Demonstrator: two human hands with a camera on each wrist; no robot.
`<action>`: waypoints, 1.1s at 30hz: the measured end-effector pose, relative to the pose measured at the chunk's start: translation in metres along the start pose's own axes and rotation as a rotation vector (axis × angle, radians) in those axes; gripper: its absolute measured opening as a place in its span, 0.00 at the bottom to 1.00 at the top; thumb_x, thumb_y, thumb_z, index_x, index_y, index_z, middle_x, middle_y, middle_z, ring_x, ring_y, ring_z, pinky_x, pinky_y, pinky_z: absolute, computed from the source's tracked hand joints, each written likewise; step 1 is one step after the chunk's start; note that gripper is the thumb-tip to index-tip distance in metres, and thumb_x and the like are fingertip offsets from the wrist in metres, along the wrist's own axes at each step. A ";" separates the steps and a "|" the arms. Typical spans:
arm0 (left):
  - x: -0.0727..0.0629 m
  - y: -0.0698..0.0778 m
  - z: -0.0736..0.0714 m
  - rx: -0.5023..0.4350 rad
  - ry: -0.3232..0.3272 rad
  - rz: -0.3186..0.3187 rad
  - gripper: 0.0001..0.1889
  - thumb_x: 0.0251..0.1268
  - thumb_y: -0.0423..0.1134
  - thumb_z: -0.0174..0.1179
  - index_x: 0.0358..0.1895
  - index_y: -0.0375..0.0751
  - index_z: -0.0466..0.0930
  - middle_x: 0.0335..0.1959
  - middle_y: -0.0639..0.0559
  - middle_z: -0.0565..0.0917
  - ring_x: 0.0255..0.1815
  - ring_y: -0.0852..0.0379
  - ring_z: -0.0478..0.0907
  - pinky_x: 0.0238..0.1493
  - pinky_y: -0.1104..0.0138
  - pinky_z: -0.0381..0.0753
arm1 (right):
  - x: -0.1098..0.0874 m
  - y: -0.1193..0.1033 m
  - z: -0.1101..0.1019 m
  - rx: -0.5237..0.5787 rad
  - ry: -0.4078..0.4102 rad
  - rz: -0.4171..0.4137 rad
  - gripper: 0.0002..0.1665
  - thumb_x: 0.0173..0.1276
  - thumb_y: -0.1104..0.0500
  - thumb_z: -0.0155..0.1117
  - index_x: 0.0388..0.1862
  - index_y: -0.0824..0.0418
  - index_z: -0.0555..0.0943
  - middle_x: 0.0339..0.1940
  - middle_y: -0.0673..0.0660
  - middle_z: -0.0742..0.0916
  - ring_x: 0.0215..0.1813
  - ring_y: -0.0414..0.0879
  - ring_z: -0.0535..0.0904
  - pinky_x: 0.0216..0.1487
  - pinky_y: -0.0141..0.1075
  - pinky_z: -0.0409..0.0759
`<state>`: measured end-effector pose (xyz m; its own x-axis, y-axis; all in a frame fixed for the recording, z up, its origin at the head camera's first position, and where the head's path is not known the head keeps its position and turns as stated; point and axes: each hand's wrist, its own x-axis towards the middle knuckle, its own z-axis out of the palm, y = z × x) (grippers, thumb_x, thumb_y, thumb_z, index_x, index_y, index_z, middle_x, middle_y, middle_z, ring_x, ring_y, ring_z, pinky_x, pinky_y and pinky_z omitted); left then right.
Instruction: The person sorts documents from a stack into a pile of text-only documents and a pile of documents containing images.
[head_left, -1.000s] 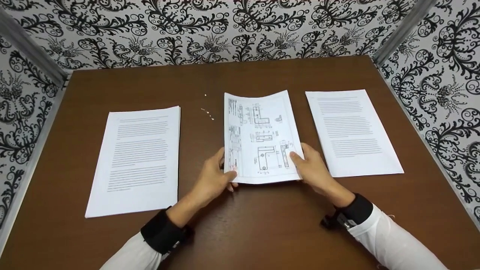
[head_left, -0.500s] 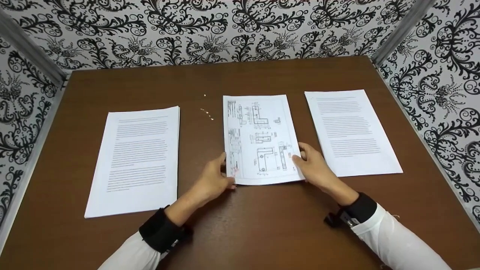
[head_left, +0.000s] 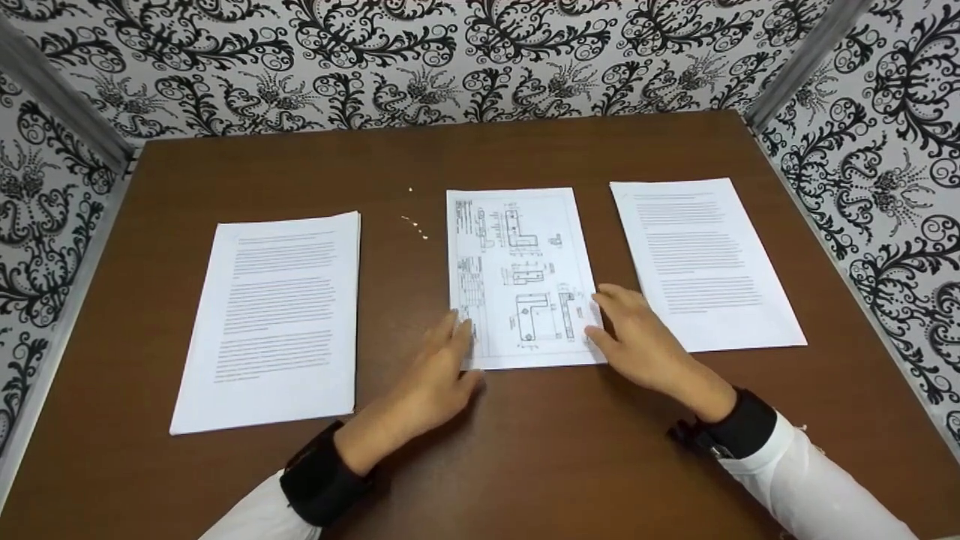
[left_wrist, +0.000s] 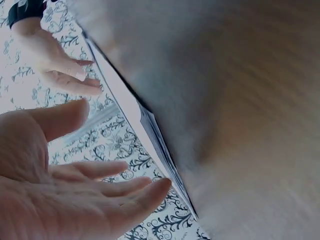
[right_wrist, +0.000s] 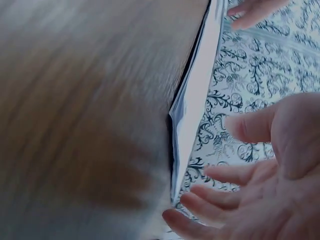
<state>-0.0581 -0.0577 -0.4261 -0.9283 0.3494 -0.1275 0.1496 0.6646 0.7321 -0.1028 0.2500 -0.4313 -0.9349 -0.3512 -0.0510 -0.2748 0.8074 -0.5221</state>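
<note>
A stack of paper [head_left: 517,277] with a technical drawing on its top sheet lies flat on the brown table, between two other stacks. At its lower left corner is my left hand [head_left: 431,375], fingers extended and thumb spread, with nothing gripped. My right hand [head_left: 641,341] sits at the lower right edge, fingers relaxed and thumb apart. In the left wrist view the layered edge of the stack [left_wrist: 145,120] shows beyond the loose fingers. The right wrist view has the spread fingers beside the stack's edge [right_wrist: 192,105].
A stack of printed text pages [head_left: 281,322] lies to the left, and another text stack [head_left: 709,270] to the right, close to my right hand. Small pale crumbs [head_left: 415,223] dot the table [head_left: 495,457]. Patterned walls [head_left: 450,67] enclose the back and sides.
The drawing stack, gripped by both hands with its far edge bowed up, has come down flat on the table. Both hands have let go, their fingers loosening at its edges.
</note>
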 end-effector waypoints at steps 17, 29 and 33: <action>-0.004 -0.001 -0.001 0.243 -0.148 -0.011 0.40 0.73 0.49 0.67 0.81 0.37 0.62 0.84 0.32 0.51 0.84 0.30 0.43 0.80 0.39 0.48 | -0.012 -0.002 0.005 -0.242 -0.211 -0.133 0.40 0.79 0.52 0.64 0.79 0.74 0.64 0.82 0.71 0.63 0.83 0.65 0.57 0.74 0.76 0.45; -0.021 -0.039 -0.042 0.420 0.091 -0.110 0.56 0.62 0.63 0.71 0.84 0.37 0.53 0.84 0.30 0.44 0.84 0.28 0.40 0.80 0.37 0.42 | -0.013 0.001 0.006 -0.289 -0.217 -0.183 0.41 0.75 0.50 0.68 0.80 0.67 0.67 0.81 0.72 0.65 0.81 0.67 0.60 0.72 0.77 0.48; -0.036 -0.066 -0.064 0.454 0.142 -0.190 0.59 0.60 0.64 0.72 0.83 0.31 0.52 0.82 0.24 0.45 0.81 0.22 0.42 0.77 0.31 0.41 | -0.013 0.001 0.004 -0.291 -0.231 -0.187 0.42 0.76 0.49 0.68 0.80 0.67 0.66 0.81 0.73 0.64 0.81 0.68 0.59 0.72 0.77 0.47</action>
<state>-0.0564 -0.1563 -0.4268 -0.9858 0.1223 -0.1148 0.0774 0.9387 0.3360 -0.0900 0.2537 -0.4349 -0.7973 -0.5746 -0.1850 -0.5177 0.8085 -0.2797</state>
